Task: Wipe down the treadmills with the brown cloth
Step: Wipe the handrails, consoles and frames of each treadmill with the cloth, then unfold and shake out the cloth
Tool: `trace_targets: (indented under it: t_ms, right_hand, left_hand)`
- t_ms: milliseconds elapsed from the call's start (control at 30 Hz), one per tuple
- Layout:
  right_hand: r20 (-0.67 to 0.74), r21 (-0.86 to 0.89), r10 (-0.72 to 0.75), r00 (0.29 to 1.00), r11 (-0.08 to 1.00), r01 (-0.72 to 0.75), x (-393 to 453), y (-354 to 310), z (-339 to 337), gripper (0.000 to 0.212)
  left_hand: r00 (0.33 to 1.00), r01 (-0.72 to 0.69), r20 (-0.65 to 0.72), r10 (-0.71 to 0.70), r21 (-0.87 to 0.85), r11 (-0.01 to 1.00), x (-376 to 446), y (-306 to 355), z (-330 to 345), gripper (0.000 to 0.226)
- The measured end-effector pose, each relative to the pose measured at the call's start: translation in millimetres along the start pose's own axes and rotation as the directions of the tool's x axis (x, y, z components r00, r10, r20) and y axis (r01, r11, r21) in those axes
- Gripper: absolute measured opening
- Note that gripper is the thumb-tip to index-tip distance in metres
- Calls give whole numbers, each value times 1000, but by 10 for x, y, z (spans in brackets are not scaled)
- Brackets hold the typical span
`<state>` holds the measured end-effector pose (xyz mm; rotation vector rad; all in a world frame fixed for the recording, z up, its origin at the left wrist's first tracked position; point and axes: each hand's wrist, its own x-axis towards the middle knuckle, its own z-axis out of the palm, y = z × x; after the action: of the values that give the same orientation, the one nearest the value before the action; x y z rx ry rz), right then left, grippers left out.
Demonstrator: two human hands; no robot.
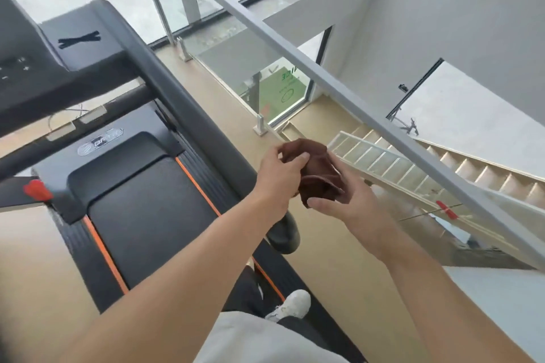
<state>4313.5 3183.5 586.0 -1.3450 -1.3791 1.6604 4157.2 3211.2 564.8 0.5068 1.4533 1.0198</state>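
A crumpled brown cloth (pixel 317 174) is held in the air between both hands, to the right of a black treadmill (pixel 141 186) with orange stripes along its belt. My left hand (pixel 280 177) pinches the cloth's upper left part. My right hand (pixel 345 200) grips its lower right part, thumb underneath. Both hands hover just past the end of the treadmill's right handrail (pixel 206 138), which runs diagonally from the console (pixel 59 68). The cloth touches no part of the treadmill.
A grey railing bar (pixel 324 74) with glass panels (pixel 236 47) runs diagonally on the right, above a stairwell with wooden steps (pixel 472 168). A red safety clip (pixel 37 190) sits at the console's left. My white shoe (pixel 292 303) stands on the treadmill's side rail.
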Motion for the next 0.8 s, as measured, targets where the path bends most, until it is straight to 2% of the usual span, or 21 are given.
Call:
trace_targets:
  t_ms: [67,167,233,333,400,467,533,633,733,800]
  right_hand:
    - [-140,-27,31,990,999,-35,115,174,-84,75]
    - [-275,-36,49,960,997,-61,365,291,-194,52]
    - [-300,-79,25,954,996,-51,533,319,-253,45]
    - [-319,-80,29,947,995,-57,780,289,-351,35]
    - [-317,-89,20,948,995,-51,961,211,-415,22]
    - [-323,-100,37,946,992,-73,1170,140,-479,9]
    - [-307,-151,50,951,983,-100,1418,88,-523,22]
    - [-196,-294,15,980,953,-74,1774,69,-501,43]
    - [-153,-382,-20,988,923,-41,2153,112,-439,36]
    - [-127,-306,51,991,948,-88,2426,159,-383,41]
  left_hand:
    - [1000,14,-19,-13,32,999,125,-27,102,29]
    - [1000,4,-30,-3,46,999,277,-41,189,45]
    - [1000,-5,-1,5,86,996,396,-25,232,47]
    - [994,60,79,-73,153,986,568,111,306,32]
    - [978,124,131,-162,254,959,665,220,310,38]
    - [965,87,202,-168,361,929,785,270,274,42]
    - [951,-22,286,-120,448,894,919,295,209,38]
    - [958,-140,282,-42,595,792,1202,243,130,20]
    - [983,-105,183,-23,658,746,1505,159,111,28]
    - [997,-62,77,14,673,737,1709,155,105,26]
